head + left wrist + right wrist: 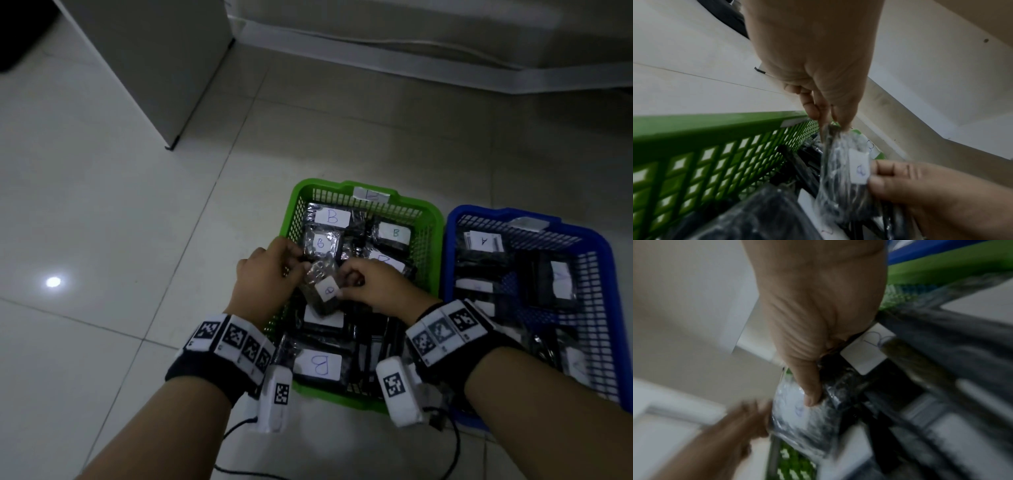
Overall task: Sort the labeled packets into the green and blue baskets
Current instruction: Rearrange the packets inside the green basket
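Both hands hold one packet above the left side of the green basket: the left hand pinches its far end, the right hand its white label. That label looks like a B, so this is the placing step; next, let go among the B packets there, not in the blue basket to the right.

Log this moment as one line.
left hand: pinches packet | right hand: grips same packet | label: B | position: over green basket | blue basket: untouched
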Demonstrator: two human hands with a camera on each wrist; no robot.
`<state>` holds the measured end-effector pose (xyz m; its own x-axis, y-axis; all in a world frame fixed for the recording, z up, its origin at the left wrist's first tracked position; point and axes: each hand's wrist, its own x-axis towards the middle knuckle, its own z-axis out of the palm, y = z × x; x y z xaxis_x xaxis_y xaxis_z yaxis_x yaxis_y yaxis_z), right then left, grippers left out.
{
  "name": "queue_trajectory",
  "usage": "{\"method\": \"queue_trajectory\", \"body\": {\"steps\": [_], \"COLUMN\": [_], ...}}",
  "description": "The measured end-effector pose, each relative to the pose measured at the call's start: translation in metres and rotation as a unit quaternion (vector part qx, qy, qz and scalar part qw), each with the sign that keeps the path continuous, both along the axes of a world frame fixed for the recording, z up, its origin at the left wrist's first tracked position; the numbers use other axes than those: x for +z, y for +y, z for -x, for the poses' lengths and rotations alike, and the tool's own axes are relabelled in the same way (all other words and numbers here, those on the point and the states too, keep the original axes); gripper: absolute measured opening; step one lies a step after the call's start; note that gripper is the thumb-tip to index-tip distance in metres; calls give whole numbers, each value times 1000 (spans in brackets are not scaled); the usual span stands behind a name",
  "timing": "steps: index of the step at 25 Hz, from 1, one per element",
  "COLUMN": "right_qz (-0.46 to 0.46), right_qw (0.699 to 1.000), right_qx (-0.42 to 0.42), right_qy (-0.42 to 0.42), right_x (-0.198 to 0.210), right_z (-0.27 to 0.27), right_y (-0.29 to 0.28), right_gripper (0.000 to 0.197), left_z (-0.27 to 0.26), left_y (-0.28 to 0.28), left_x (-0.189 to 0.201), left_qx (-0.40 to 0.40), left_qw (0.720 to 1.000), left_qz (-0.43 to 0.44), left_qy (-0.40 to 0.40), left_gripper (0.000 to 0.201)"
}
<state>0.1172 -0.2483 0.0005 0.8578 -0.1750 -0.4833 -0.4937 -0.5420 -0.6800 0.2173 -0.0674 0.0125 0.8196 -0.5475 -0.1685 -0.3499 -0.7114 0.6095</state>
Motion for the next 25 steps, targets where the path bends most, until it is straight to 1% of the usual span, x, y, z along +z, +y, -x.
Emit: {"method": "queue_trajectory", "body": {"steps": [2, 4, 5, 6, 8, 9, 10, 11, 13, 14, 15, 17, 18, 19, 20, 21, 23, 25], "right_qz": [-60, -118, -144, -167, -187, -187, -186, -177, -161, -161, -163, -164, -142, -102, -54, -2, 88, 167], "right_qw": [996, 982, 971, 959, 940, 938, 939, 943, 949, 948, 948, 952, 962, 976, 990, 998, 992, 974], "right_qx": [-67, -146, -187, -226, -282, -290, -288, -279, -263, -260, -253, -234, -214, -178, -124, -63, 42, 114], "right_qy": [-13, -27, -32, -39, -39, -32, -28, -30, -60, -85, -103, -107, -95, -72, -41, -1, 80, 106], "right_x": [3, 9, 10, 9, 5, 3, 0, 0, 3, 5, 8, 12, 13, 14, 13, 14, 14, 14], "right_z": [-1, -2, -3, -4, -5, -5, -5, -4, -3, -3, -2, 1, 2, 4, 5, 8, 13, 18], "right_y": [-9, -15, -19, -22, -27, -27, -27, -25, -23, -24, -27, -37, -43, -49, -54, -57, -55, -49], "right_gripper": [26, 22, 21, 20, 26, 30, 29, 25, 11, 11, 15, 19, 17, 14, 14, 18, 31, 37], "left_z": [-1, 2, 4, 7, 13, 15, 16, 17, 17, 16, 15, 14, 14, 14, 13, 13, 14, 17], "left_y": [0, -1, 0, -1, -3, -5, -6, -8, -11, -13, -14, -18, -19, -21, -22, -24, -26, -26], "left_x": [-1, -1, -1, 0, -2, -4, -5, -6, -7, -7, -7, -9, -10, -11, -12, -12, -10, -8], "left_qx": [-3, -52, -101, -159, -257, -276, -278, -269, -244, -234, -229, -231, -230, -226, -220, -214, -212, -236], "left_qw": [1000, 995, 989, 976, 937, 925, 921, 924, 935, 939, 940, 936, 935, 934, 935, 935, 937, 934], "left_qz": [-11, -47, -84, -132, -225, -252, -262, -261, -246, -240, -238, -249, -255, -260, -262, -262, -259, -254], "left_qy": [-26, -64, -72, -71, -70, -73, -79, -80, -76, -78, -83, -89, -91, -94, -99, -103, -103, -86], "left_gripper": [10, 16, 23, 35, 63, 72, 75, 74, 61, 52, 43, 31, 29, 28, 27, 27, 33, 46]}}
